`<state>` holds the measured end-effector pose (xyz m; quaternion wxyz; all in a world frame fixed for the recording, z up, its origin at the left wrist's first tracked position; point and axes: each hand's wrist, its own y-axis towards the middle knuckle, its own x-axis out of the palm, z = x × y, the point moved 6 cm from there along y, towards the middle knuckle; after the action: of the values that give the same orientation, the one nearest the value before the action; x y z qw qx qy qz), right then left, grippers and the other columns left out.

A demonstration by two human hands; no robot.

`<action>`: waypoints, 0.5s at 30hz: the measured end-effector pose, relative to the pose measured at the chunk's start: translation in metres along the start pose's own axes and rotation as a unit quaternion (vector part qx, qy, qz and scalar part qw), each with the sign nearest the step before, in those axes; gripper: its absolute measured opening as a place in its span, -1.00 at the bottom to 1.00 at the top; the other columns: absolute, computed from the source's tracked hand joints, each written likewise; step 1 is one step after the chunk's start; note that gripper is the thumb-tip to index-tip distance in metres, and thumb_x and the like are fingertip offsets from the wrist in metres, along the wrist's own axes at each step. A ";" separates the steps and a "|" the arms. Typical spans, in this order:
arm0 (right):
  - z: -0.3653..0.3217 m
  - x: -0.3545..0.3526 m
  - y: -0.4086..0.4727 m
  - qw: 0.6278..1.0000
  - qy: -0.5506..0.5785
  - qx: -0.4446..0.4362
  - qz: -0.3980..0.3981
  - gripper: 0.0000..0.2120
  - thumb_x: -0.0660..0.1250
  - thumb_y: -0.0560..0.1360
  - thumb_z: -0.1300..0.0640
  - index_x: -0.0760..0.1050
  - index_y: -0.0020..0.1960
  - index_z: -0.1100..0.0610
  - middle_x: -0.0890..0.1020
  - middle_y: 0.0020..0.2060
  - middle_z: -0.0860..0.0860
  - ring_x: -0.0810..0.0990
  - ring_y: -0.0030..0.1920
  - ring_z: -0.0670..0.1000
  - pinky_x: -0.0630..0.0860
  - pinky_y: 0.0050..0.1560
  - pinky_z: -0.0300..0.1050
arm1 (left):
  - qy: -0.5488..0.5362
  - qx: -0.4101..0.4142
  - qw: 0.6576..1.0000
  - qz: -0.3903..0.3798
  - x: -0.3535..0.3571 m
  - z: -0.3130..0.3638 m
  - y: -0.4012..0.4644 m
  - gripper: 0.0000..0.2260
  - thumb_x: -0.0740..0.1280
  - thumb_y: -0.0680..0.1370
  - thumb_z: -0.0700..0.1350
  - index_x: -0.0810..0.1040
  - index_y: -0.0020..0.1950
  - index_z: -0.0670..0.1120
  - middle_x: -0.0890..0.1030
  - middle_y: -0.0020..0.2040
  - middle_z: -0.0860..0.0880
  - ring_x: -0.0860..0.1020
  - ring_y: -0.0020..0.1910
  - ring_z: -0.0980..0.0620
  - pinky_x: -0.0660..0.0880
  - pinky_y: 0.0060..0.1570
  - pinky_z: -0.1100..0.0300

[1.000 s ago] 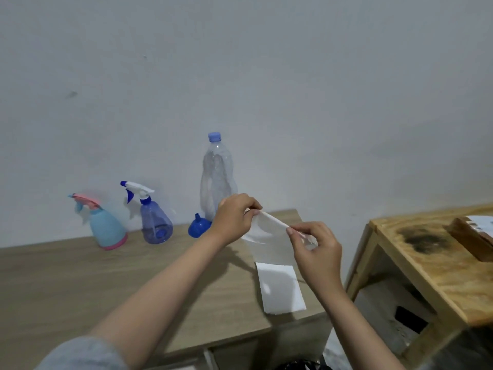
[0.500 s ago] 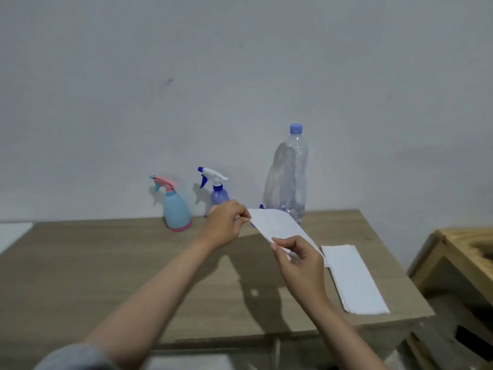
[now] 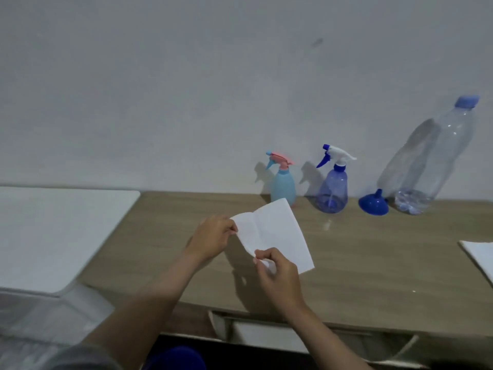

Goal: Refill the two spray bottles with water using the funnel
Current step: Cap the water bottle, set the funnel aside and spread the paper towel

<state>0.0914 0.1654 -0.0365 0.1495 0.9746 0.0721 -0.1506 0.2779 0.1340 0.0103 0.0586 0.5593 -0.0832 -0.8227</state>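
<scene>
A plain pale grey painted wall (image 3: 186, 89), with a small dark smudge high up, fills the upper half of the view. Against it stands a light brown wood-grain bench (image 3: 373, 263). A flat white smooth-topped surface with a rounded corner (image 3: 53, 236) adjoins the bench's left end. The lighting is dim and even.

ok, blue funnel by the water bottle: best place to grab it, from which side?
Pinch the spout of the funnel from above. It sits mouth-down on the table, narrow spout pointing up and free, while the wide rim lies flat against the wood, probably leaving no edge for a grip.
</scene>
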 end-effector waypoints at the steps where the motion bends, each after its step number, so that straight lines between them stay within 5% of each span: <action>1: 0.000 0.019 -0.003 1.000 -0.005 0.003 -0.014 -0.96 0.40 0.45 0.20 0.57 -0.11 0.09 0.68 -0.13 -0.12 0.62 -0.02 -0.18 0.50 0.01 -0.27 | 0.004 -0.012 1.000 -0.003 -0.002 -0.019 -0.008 -0.90 0.34 0.49 -0.20 0.66 -0.08 -0.09 0.65 -0.06 -0.06 0.57 -0.03 -0.13 0.48 -0.03 0.05; 9: 0.005 0.140 -0.033 0.981 -0.062 0.008 -0.183 -0.84 0.31 0.44 -0.04 0.53 -0.09 0.04 0.65 -0.10 -0.12 0.60 -0.04 -0.10 0.54 0.02 -0.12 | 0.114 -0.042 0.984 -0.130 0.021 -0.132 -0.067 -0.81 0.25 0.45 -0.07 0.66 -0.08 -0.02 0.62 -0.09 -0.02 0.59 -0.06 -0.12 0.51 -0.07 0.05; 13: -0.003 0.148 -0.023 0.988 -0.078 -0.031 -0.131 -0.86 0.34 0.47 -0.01 0.54 -0.05 0.03 0.56 -0.10 -0.23 0.57 -0.02 -0.10 0.39 0.03 -0.43 | 0.076 -0.072 0.989 -0.100 0.026 -0.152 -0.082 -0.55 0.00 0.43 0.07 0.63 0.04 -0.02 0.59 0.03 -0.01 0.56 0.01 -0.09 0.48 0.05 0.02; 15: -0.003 0.150 -0.008 0.980 -0.143 -0.063 -0.122 -0.69 0.22 0.52 -0.04 0.55 0.13 0.12 0.62 0.09 -0.03 0.57 0.14 0.04 0.40 0.22 -0.23 | 0.054 -0.082 0.992 -0.084 0.030 -0.150 -0.087 -0.52 0.01 0.44 0.10 0.58 0.16 -0.01 0.57 0.14 -0.01 0.55 0.10 -0.07 0.46 0.13 0.02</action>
<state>0.2329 0.1882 -0.0829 0.2000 0.9154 0.1774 -0.3009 0.4063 0.2029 -0.0889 0.0391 0.6009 0.0356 -0.7976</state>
